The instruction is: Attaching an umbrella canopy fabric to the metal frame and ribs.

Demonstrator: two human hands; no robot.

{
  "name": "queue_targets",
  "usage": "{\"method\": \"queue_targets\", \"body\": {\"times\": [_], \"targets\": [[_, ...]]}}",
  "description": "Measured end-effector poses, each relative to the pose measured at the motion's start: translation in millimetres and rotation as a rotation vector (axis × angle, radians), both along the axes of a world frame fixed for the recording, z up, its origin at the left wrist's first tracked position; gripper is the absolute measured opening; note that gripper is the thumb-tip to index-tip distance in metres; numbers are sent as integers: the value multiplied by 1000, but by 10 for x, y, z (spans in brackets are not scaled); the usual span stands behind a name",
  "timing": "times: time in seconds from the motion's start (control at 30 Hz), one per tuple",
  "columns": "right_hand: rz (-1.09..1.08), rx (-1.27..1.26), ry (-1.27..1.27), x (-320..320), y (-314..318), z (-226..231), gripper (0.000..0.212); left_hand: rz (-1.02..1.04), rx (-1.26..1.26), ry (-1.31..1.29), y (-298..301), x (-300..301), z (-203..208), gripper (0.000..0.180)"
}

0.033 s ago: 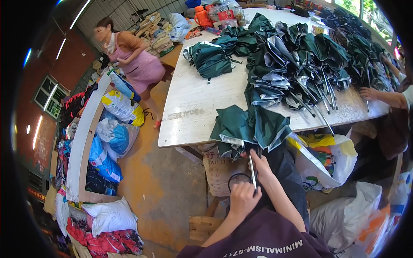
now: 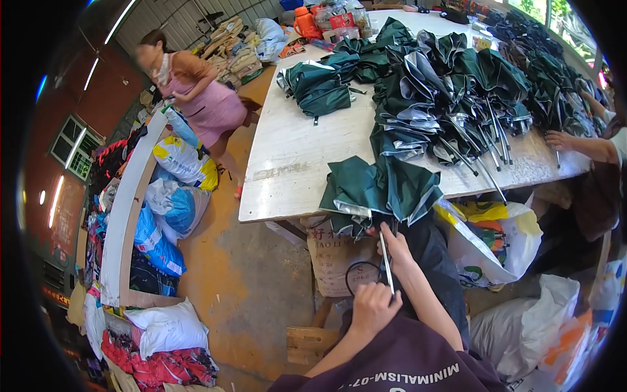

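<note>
A dark green umbrella with a silver lining [image 2: 382,186] lies half folded over the table's near edge, its shaft pointing toward me. My right hand [image 2: 395,247] is closed around the umbrella just below its canopy; the parts under those fingers are hidden. Lower down, my left hand [image 2: 375,307] grips the end of the bright metal shaft [image 2: 387,264] in a fist. Beyond, a large heap of similar green umbrellas [image 2: 450,98] covers the white table [image 2: 281,176], several shafts sticking out toward me. A smaller green umbrella bundle [image 2: 320,88] lies to its left.
At the right edge, a co-worker's hand [image 2: 563,140] touches an umbrella shaft. Another person in a pink apron [image 2: 209,108] stands at the left beyond stuffed bags [image 2: 176,206]. Under the table are a printed sack [image 2: 336,261] and an open white bag [image 2: 516,238]; a wooden stool [image 2: 310,345] is below.
My left hand has shifted slightly down and right along with the shaft end. The person in the pink apron has moved a little to the left.
</note>
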State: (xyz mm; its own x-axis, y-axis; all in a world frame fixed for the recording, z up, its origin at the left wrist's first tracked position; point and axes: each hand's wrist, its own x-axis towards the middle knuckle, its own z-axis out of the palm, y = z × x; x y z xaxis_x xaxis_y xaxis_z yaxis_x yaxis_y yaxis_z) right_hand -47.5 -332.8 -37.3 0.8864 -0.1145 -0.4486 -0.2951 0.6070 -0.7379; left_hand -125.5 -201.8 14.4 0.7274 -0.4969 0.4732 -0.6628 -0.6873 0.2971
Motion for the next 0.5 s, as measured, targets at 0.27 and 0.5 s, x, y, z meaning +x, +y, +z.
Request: {"method": "queue_targets", "body": {"times": [0.27, 0.5], "targets": [[-83, -3, 48, 29, 4, 67, 41, -87, -14, 162, 91, -127, 93, 23], [-120, 16, -33, -391, 126, 365, 39, -110, -186, 303, 57, -196, 73, 24]]}}
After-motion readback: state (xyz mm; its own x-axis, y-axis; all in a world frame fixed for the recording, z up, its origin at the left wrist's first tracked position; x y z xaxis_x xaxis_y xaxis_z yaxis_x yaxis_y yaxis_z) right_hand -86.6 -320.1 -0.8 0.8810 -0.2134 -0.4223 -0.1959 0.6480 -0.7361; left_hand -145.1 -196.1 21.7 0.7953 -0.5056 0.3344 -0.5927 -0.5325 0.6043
